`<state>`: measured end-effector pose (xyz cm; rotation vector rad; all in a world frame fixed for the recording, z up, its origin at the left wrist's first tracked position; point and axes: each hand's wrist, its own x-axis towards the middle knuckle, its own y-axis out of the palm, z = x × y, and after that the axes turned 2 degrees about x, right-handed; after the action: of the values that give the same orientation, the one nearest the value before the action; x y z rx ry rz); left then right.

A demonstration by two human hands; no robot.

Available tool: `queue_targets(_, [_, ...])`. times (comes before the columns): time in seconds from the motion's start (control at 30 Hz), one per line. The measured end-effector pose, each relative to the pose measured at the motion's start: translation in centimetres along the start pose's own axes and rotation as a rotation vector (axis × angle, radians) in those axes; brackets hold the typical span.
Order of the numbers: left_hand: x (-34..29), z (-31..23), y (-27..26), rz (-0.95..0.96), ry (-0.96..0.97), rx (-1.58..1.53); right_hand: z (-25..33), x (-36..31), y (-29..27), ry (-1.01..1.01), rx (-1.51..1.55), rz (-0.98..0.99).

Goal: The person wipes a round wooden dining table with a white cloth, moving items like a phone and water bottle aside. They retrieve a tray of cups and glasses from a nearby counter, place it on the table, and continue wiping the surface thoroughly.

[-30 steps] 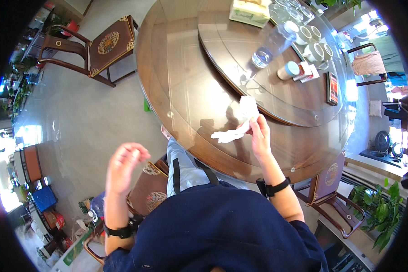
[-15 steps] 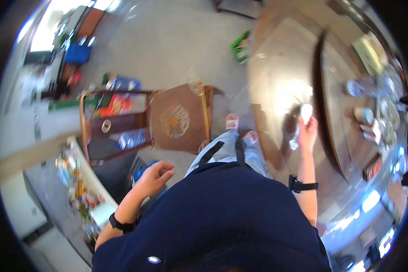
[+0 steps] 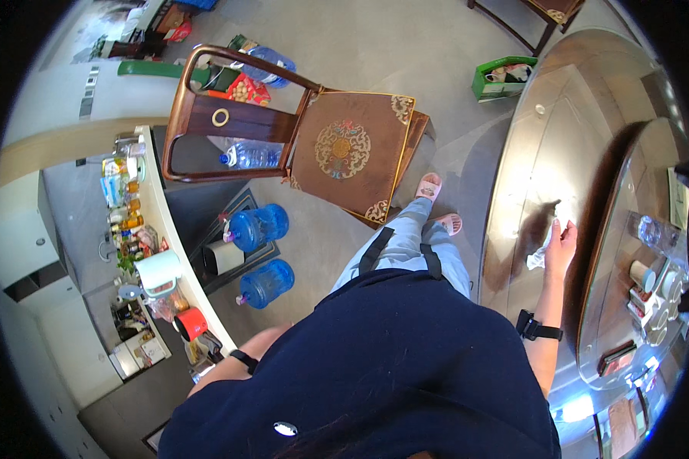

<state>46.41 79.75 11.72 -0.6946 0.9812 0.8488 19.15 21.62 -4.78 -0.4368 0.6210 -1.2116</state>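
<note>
My right hand (image 3: 561,249) is closed on a crumpled white tissue (image 3: 538,258), low over the shiny brown table (image 3: 513,229). Part of the tissue shows beyond the fingertips and part hangs beside the palm; whether it is paper or thin cloth is hard to tell. A raised glass turntable (image 3: 601,252) curves just to the right of this hand. At my left side, my left hand (image 3: 274,336) is blurred and partly behind my dark shirt, its fingers hidden. Closest to it are a blue water jug (image 3: 266,284) and the crowded counter.
A wooden chair with a patterned cushion (image 3: 343,149) stands ahead on the left. Another water jug (image 3: 259,227) is on the floor. A green box (image 3: 504,79) sits by the table's far side. The turntable carries a plastic bottle (image 3: 658,234) and cups. A red mug (image 3: 191,324) stands on the counter.
The view has swung, so the table sits farther right and the chair higher. My left hand has dropped back beside my body. My right hand keeps hold of the tissue.
</note>
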Motion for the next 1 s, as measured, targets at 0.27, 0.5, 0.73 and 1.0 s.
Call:
queue_targets(0.27, [0.5,-4.0,-7.3,0.095,0.261,0.238,-0.8,-3.3,-2.9,-0.011,-0.026,-0.178])
queue_targets(0.5, [-6.5,-10.7,-19.8,0.005,0.581,0.223,-6.5,-4.7,-4.4,0.123,0.093,-0.194])
queue_targets(0.73, [-17.6,-19.2,-31.3,-0.259,1.071,-0.11,-4.4,-9.5,-5.3,0.338,0.791,-0.366])
queue_targets(1.0, [-22.0,-35.8,-34.5,-0.309,1.308,0.272,2.0,-10.2,-5.3,0.031,0.923,-0.382])
